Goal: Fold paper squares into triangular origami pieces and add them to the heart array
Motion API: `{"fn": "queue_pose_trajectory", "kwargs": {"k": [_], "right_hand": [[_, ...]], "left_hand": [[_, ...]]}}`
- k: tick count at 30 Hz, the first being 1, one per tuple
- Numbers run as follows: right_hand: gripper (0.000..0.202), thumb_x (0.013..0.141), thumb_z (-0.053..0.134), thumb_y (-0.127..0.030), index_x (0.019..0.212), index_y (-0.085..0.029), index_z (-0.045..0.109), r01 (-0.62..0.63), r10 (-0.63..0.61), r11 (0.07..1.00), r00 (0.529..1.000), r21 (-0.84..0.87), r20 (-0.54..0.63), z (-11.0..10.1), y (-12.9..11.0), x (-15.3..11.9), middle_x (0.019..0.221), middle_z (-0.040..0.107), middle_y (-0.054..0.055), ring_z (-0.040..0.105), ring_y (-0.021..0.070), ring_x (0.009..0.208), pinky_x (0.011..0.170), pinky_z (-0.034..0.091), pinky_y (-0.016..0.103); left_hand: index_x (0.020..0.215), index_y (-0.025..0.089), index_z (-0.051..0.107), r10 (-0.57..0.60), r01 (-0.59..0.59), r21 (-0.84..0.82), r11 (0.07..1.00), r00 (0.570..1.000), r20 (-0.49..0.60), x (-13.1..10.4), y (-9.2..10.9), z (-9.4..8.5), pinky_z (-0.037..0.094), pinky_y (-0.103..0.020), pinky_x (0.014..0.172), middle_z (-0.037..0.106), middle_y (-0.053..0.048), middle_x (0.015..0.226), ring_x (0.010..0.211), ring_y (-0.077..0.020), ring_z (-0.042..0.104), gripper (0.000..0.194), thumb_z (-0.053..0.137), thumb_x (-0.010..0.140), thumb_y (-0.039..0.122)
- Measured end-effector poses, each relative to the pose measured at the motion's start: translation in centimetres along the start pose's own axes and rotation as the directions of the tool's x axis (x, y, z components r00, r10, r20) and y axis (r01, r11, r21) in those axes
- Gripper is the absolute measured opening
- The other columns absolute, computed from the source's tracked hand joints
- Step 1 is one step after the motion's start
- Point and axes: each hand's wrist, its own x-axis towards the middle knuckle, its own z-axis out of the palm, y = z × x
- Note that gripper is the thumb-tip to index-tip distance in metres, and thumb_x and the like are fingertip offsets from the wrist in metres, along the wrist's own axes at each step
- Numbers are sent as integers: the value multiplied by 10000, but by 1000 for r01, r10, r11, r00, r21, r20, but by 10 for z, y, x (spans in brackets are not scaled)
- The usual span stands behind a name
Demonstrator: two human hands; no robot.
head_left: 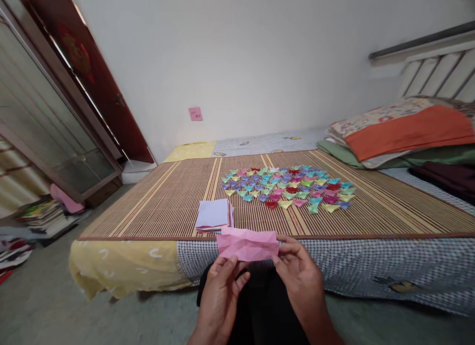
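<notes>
A pink sheet of paper [248, 244], creased and longer than it is tall, is held up before the bed's front edge. My left hand [221, 290] pinches its lower left part between thumb and fingers. At the right end, my right hand [300, 271] grips the paper's edge, its thumb in front. Just behind the sheet lies a stack of square paper [212, 214] with a pale lilac sheet on top. Farther back, many small folded paper pieces [285, 186] in several colours stand in rows on the striped mat [163, 196].
Folded bedding [408, 129] is piled at the bed's right end. A patterned sheet [371, 261] hangs over the front edge. A pink note [195, 114] is stuck on the wall. At left are a dark red door [89, 73] and stacked books [42, 214].
</notes>
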Motion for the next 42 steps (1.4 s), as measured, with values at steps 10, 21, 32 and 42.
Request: {"fn": "queue_pose_trajectory", "kwargs": {"k": [10, 21, 32, 42], "right_hand": [[348, 690, 901, -418, 866, -176, 723, -314, 311, 949, 948, 36, 65, 5, -10, 8, 790, 762, 61, 702, 210, 697, 609, 553, 278], [263, 868, 672, -305, 1103, -204, 733, -24, 54, 978, 989, -209, 139, -9, -21, 17, 975, 763, 89, 722, 216, 794, 691, 601, 311], [202, 920, 619, -162, 995, -265, 775, 466, -198, 755, 833, -462, 517, -12, -29, 13, 1306, 636, 92, 653, 252, 1184, 984, 538, 358], [195, 968, 572, -279, 788, -214, 610, 175, -49, 889, 955, -423, 294, 10, -22, -2, 756, 642, 17, 634, 188, 716, 663, 502, 280]], "left_hand": [[926, 146, 730, 277, -271, 276, 922, 961, 17, 7, -4, -4, 536, -203, 515, 696, -3, 762, 573, -107, 608, 355, 878, 702, 378], [739, 109, 753, 139, -149, 231, 961, 988, 60, 11, 10, 4, 422, -172, 429, 702, -30, 651, 486, -79, 519, 352, 936, 596, 374], [903, 96, 776, 100, -171, 360, 917, 973, 206, 10, 10, 3, 438, -176, 435, 772, -102, 740, 523, -133, 652, 337, 839, 765, 396], [1070, 145, 793, 120, -191, 282, 940, 961, 251, 1, -3, 2, 569, -252, 700, 805, -114, 970, 811, -201, 724, 341, 851, 775, 304]]}}
